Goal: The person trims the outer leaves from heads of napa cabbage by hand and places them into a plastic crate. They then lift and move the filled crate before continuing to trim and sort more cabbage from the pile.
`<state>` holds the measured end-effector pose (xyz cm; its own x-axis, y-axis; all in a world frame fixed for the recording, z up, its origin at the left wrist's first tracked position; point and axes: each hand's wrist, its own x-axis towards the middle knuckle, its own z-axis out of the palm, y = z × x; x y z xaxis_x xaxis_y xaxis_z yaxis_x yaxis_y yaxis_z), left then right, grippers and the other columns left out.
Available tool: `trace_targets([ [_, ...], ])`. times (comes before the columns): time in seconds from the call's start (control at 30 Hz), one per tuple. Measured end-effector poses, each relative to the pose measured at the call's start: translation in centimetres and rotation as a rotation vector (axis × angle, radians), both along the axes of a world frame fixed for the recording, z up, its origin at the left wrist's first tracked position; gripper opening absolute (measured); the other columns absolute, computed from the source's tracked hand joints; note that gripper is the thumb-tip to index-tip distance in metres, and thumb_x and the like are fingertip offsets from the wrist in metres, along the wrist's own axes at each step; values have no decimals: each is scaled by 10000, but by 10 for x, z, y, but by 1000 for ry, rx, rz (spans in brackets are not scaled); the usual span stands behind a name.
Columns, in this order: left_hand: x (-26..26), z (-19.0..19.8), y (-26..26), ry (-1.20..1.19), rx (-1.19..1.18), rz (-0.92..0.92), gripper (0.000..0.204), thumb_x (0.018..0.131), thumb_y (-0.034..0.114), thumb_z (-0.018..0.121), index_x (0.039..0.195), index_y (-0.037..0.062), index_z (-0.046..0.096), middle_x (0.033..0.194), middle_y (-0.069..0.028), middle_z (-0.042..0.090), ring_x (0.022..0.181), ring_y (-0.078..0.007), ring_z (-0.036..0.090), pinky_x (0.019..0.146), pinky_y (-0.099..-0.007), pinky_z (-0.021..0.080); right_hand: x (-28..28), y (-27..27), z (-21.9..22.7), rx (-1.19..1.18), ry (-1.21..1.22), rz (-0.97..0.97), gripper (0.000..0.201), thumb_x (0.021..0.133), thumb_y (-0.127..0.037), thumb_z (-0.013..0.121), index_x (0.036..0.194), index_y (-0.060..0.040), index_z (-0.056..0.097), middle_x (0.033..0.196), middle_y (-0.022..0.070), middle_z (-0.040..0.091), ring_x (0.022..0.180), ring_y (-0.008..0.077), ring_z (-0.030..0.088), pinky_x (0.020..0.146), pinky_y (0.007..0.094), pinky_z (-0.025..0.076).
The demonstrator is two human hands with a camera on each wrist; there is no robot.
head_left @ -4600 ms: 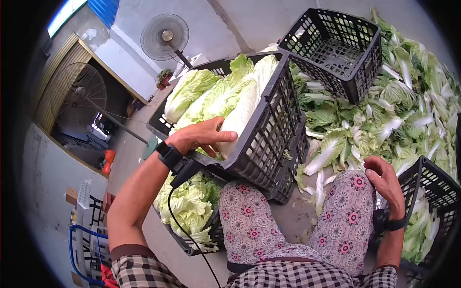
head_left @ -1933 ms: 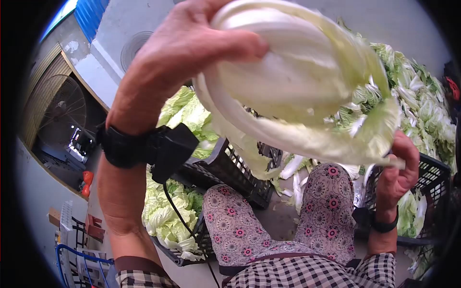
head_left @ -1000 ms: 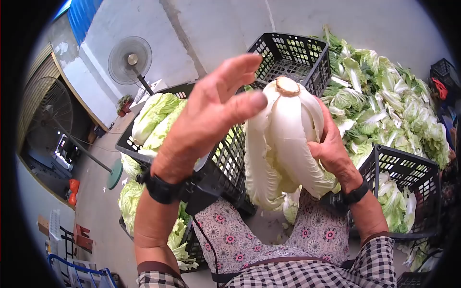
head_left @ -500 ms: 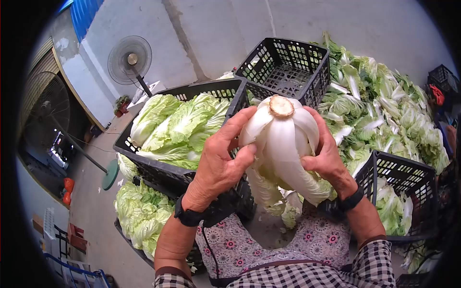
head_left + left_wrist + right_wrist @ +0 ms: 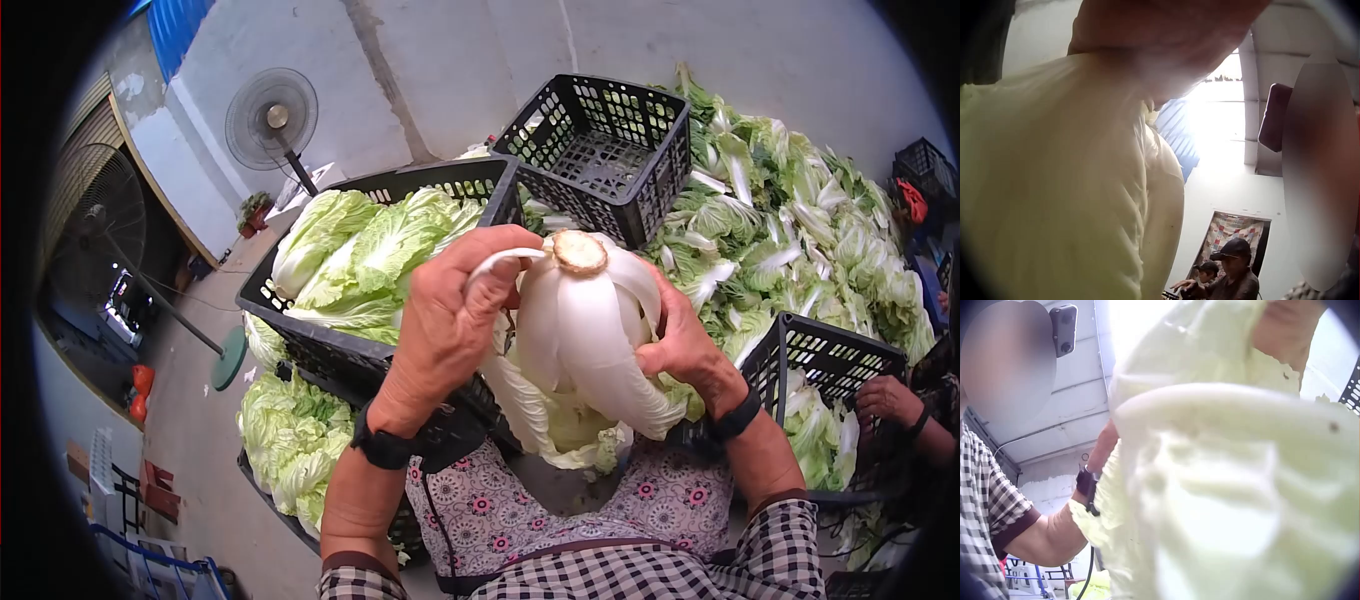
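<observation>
A napa cabbage (image 5: 580,330) is held above the lap in the head view, its cut root end up and its leaves hanging down. My right hand (image 5: 685,345) grips its right side, thumb on a white rib. On the other side my left hand (image 5: 455,315) pinches the base of an outer leaf, which bends away from the root end. In the left wrist view pale leaf (image 5: 1066,187) fills much of the picture under the left hand (image 5: 1160,37). Blurred leaves of the cabbage (image 5: 1229,487) cover most of the right wrist view.
A black crate (image 5: 330,340) of cabbages stands at the left, above another with cabbages (image 5: 295,450). A black crate (image 5: 610,160) sits behind, beside a heap of loose leaves (image 5: 790,240). At the right, another person's hand (image 5: 890,402) is at a crate (image 5: 840,345) with leaves.
The left hand reached into the crate, and a cabbage was lifted out and turned root end up. Since half a second ago, the left hand has bent an outer leaf outward. Another person's hand has appeared.
</observation>
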<state>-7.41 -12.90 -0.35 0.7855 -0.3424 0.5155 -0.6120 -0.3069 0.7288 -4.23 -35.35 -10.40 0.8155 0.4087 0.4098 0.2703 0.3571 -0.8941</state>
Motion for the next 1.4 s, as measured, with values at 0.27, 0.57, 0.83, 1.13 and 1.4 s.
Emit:
trace_targets([
  [0.27,60,-4,-7,-88,-558,163,370,939,346,490,1120,27,538,895,-51,570,560,-40,458,443,-174,374,-23,-31,-5,89,198,-109,913,632,-311,792,1362,-30,321,1271,77,472,1179,182,451,1009,332,356],
  [0.57,67,-10,-12,-274,-566,357,354,933,340,506,1148,61,539,915,-4,571,636,-26,453,510,-182,388,-55,-125,-35,382,117,-746,791,770,-479,626,1363,-49,327,1299,86,445,1181,200,446,1000,346,366],
  [0.83,68,-11,-56,-497,-645,246,376,937,311,497,1191,32,497,966,-25,552,766,-68,480,652,-182,419,-86,-179,-46,398,-40,-1321,750,845,-582,480,1365,-62,331,1318,85,426,1175,217,447,992,351,370],
  [1.13,86,-103,-84,28,333,-126,620,794,363,666,1261,12,458,1267,-180,468,1172,-263,465,979,-363,370,-127,-246,-40,437,-25,-1366,663,889,-501,458,1370,-62,336,1323,77,426,1194,197,428,1002,335,353],
  [1.4,32,-86,-31,358,279,-228,371,855,168,616,1172,-7,535,1072,-76,608,1014,-152,563,888,-294,445,-146,-285,-54,509,195,-1154,586,928,-430,438,1374,-62,340,1328,70,426,1212,179,412,1011,320,338],
])
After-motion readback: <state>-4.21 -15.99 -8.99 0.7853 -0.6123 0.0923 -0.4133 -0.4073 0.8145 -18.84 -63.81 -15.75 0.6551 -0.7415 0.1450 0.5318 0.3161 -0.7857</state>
